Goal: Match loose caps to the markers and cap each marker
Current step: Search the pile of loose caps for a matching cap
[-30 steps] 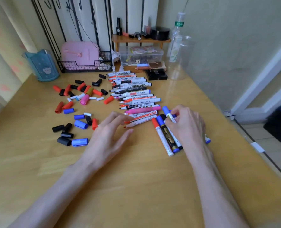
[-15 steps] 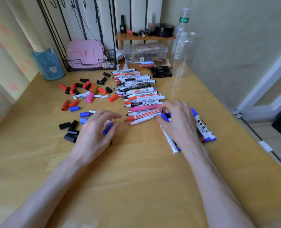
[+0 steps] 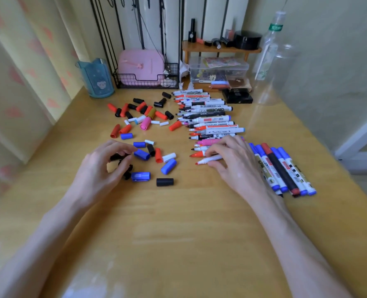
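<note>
Change, right: the right hand (image 3: 236, 166) is now sitting on the near end of the row of uncapped markers (image 3: 210, 117); half a second ago it was covering the capped markers (image 3: 283, 168), which are now lying fanned out just to its right.
Change, left: the left hand (image 3: 103, 171) is now curling over the black caps (image 3: 117, 157), having slid off the blue cap (image 3: 141, 154), which is showing just past its fingertips.
Room: bare table (image 3: 178, 233) is stretching wide between both hands and the person; beyond the capped markers, the table's right edge is running close by.
Right grip: thumb and forefinger are pinching narrowly round a thin red-tipped marker (image 3: 208, 159), its tip pointing left toward the other hand.
Left grip: the fingers are arching narrowly over the black caps; whether they are actually gripping one cannot be told.
Task things: the loose caps (image 3: 143, 117) are lying scattered ahead of the left hand, with a few blue, red, white and black ones between the two hands.
</note>
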